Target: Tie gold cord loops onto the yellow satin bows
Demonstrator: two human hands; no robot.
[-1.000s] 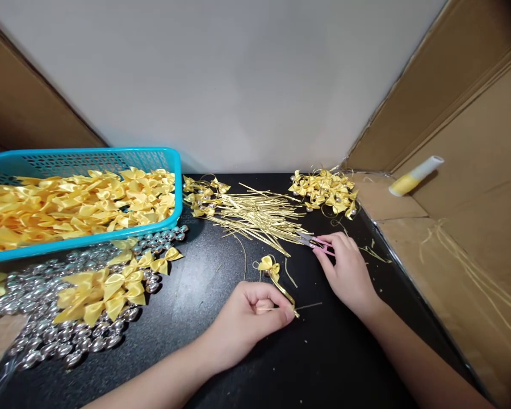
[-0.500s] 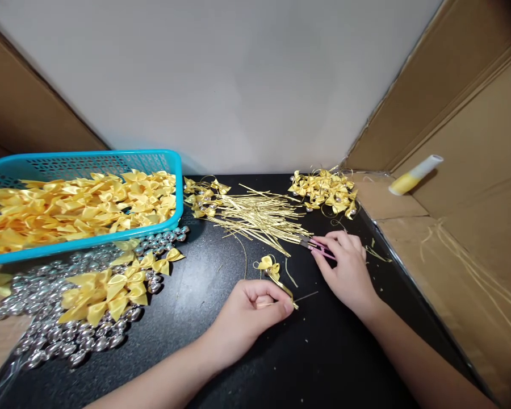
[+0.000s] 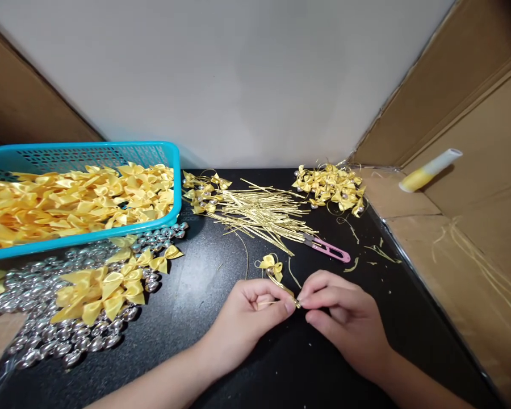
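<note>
My left hand (image 3: 255, 324) pinches a bent gold twist tie (image 3: 276, 278) between thumb and forefinger. Just beyond these fingers is a yellow ribbon bow (image 3: 271, 264) with a loop of fine cord, close to the far end of the tie. My right hand (image 3: 340, 318) is closed, its fingertips meeting the tie's near end at my left thumb; whatever they grip there is hidden. Pink thread snips (image 3: 332, 250) lie on the black table behind my right hand, touching a heap of straight gold twist ties (image 3: 259, 213).
A turquoise basket (image 3: 176, 187) full of yellow bows stands at the left. Silver beads (image 3: 72, 341) spread before it, with loose bows (image 3: 111, 289) on top. Finished-looking bows with beads (image 3: 332, 184) pile at the back right. A tube (image 3: 430, 170) sticks out from the cardboard wall.
My right hand has let go of the pink snips, which now lie on the table, and has come left and nearer to meet my left hand. The left hand keeps its pinch.
</note>
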